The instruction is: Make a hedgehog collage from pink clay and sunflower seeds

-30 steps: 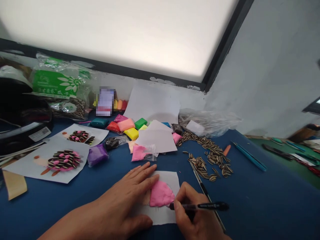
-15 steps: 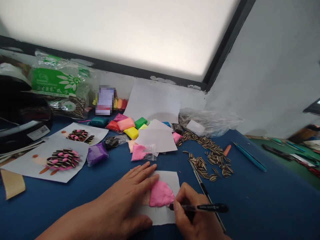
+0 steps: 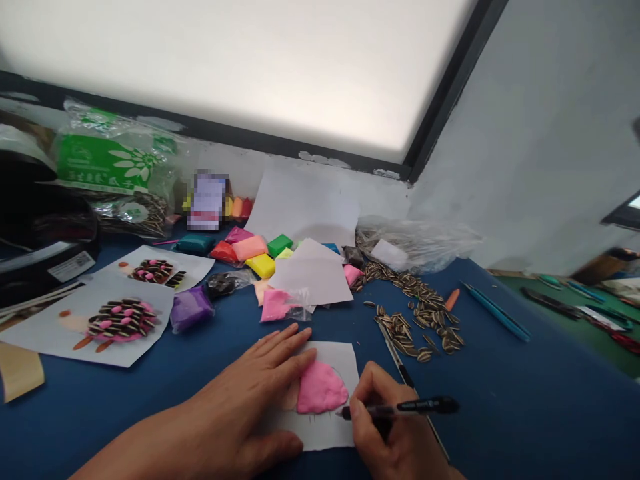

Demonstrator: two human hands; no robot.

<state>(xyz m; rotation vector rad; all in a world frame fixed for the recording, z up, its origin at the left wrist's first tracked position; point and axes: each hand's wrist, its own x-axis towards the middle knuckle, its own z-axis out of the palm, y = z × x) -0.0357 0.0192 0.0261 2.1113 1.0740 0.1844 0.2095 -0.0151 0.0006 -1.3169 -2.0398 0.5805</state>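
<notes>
My left hand (image 3: 260, 393) lies flat with fingers stretched over the left side of a small white paper (image 3: 325, 437), pressing it to the table. On that paper sits a flattened patch of pink clay (image 3: 323, 389); a paler peach patch at its left is partly covered by my fingers. Between the fingertips of my right hand (image 3: 387, 423) is a black pen (image 3: 420, 405), its tip at the paper just below the clay's right end. A few short pen strokes show under the clay. Behind my right hand runs a slim, black-and-silver tool (image 3: 400, 363), partly hidden.
Sunflower seeds (image 3: 423, 303) lie scattered right of centre, with blue tweezers (image 3: 495, 311) beyond. Coloured clay packs (image 3: 250, 248) crowd the back around a folded white paper (image 3: 320, 273). Two hedgehog pictures (image 3: 120, 320) of clay and seeds lie left, near a seed bag (image 3: 110, 167).
The pen tip has shifted very slightly, and the pen's rear end sits a little higher. My left hand stays in place; the whole view has drifted slightly.
</notes>
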